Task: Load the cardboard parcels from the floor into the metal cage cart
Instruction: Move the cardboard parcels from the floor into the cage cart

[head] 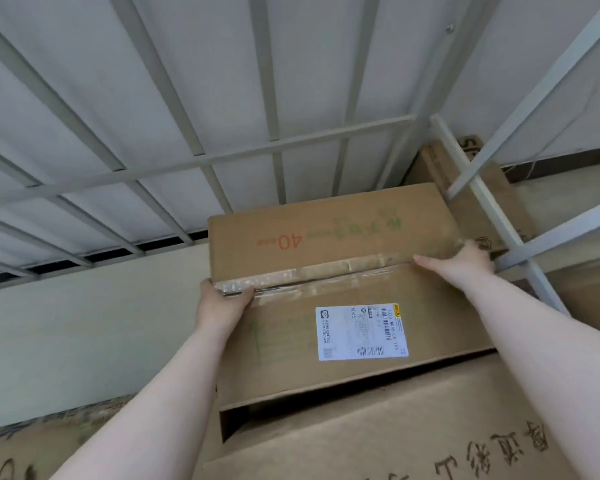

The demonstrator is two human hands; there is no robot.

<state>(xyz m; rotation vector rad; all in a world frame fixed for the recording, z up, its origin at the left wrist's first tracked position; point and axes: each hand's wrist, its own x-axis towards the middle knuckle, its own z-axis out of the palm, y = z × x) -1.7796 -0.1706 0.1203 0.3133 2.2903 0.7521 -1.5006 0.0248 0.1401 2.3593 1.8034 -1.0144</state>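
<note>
- Two bare hands are gripping one cardboard parcel (329,271) by its ends, high inside the metal cage cart (201,161).
- The left hand (220,301) is clamping the parcel's left end at the taped seam, thumb lying over the top face, the other fingers going down out of sight on the side.
- The right hand (459,263) is clasping the far right corner, thumb stretching along the tape (326,273), fingers curling over the edge.
- The parcel is sitting tilted on a larger box (413,427) below it, its near edge lifting clear so that a dark gap is showing between the two.
- A white shipping label (361,331) with barcodes is sticking to the near flap of the parcel; red figures "40" and faded green print are showing on the far flap.
- The cart's grey bars are running behind the parcel and to its right, with a pale ribbed wall (84,81) showing through them.
- Another brown carton (492,199) is standing just outside the bars at the right rear corner.
- A pale greenish carton (84,341) is lying to the left of the parcel, touching or nearly touching it; which one I cannot tell.
- Dark printed characters are showing on the big box's top at the lower right.
</note>
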